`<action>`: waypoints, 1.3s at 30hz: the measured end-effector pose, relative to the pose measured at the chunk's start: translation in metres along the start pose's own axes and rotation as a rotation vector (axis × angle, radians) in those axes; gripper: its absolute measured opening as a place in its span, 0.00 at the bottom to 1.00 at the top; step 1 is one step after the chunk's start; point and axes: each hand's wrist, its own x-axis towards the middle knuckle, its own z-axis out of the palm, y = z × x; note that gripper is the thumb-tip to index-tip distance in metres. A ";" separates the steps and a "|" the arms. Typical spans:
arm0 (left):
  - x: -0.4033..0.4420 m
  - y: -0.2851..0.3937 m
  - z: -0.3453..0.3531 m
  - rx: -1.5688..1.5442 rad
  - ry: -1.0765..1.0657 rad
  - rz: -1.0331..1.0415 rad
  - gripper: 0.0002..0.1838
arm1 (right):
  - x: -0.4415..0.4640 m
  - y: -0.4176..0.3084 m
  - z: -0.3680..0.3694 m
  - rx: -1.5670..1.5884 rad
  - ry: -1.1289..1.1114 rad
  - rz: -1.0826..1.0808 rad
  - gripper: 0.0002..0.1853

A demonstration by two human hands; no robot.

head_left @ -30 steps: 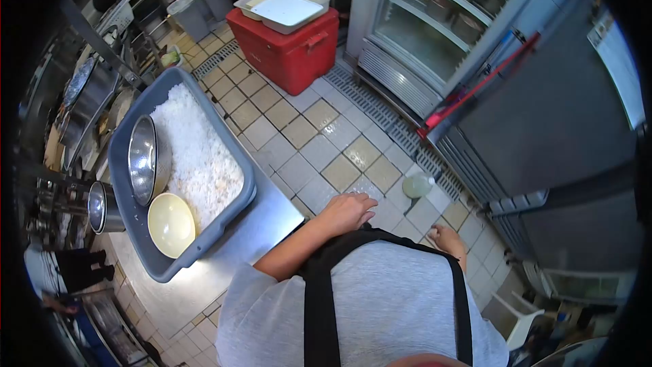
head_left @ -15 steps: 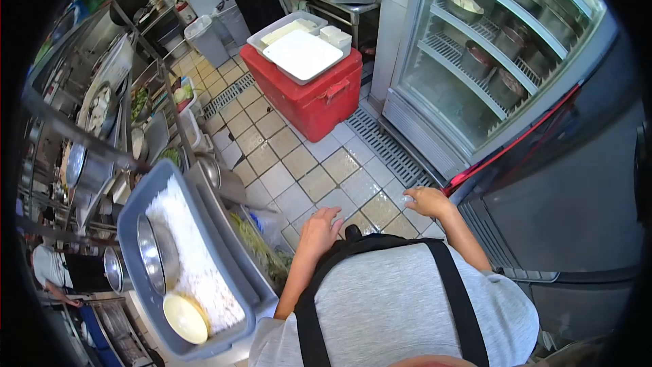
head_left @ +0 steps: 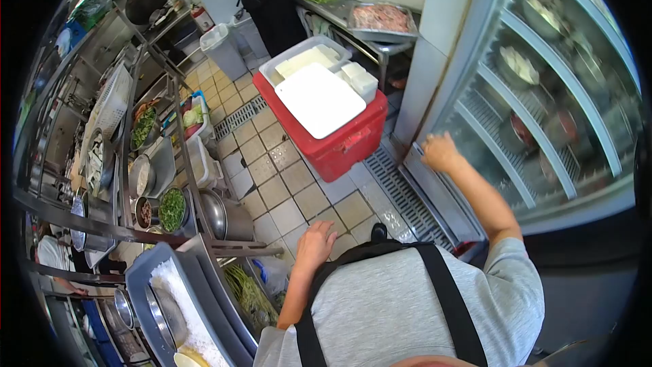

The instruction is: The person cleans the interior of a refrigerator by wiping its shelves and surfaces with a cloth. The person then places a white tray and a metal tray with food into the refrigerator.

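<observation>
My left hand point(head_left: 316, 244) hangs over the tiled floor, fingers apart and holding nothing, near the leafy greens point(head_left: 248, 292) on a low shelf. Raised to the right, my right hand point(head_left: 441, 152) is at the edge of the glass-door fridge point(head_left: 475, 115); its fingers are partly curled, and whether they touch the frame or grip anything is too small to tell. Bowls of food point(head_left: 519, 66) stand on the fridge shelves behind the glass. Ahead is a red cooler box point(head_left: 339, 153) carrying a white lid point(head_left: 320, 100) and a tub with white blocks point(head_left: 360, 80).
At lower left a grey tub point(head_left: 146, 272) holds white ice-like flakes and bowls. Metal racks with food containers point(head_left: 173, 209) line the left side. A co-worker in black point(head_left: 272, 10) handles greens at a steel counter beside a tray of meat point(head_left: 382, 19). Another person point(head_left: 54, 255) is at far left.
The view has moved forward, past the grey tub and closer to the cooler box and fridge. My right hand has risen from low over the floor to the fridge's edge. My left hand remains low.
</observation>
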 end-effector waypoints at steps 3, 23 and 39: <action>0.034 0.002 -0.006 -0.011 0.018 -0.052 0.15 | 0.089 0.072 -0.001 -0.346 0.262 0.050 0.16; 0.319 -0.235 0.033 -1.174 -0.001 -0.714 0.30 | 0.210 0.088 -0.028 -0.436 -0.206 0.629 0.14; 0.432 -0.270 0.073 -1.176 -0.005 -0.918 0.20 | -0.081 -0.188 -0.013 1.200 -0.265 0.892 0.22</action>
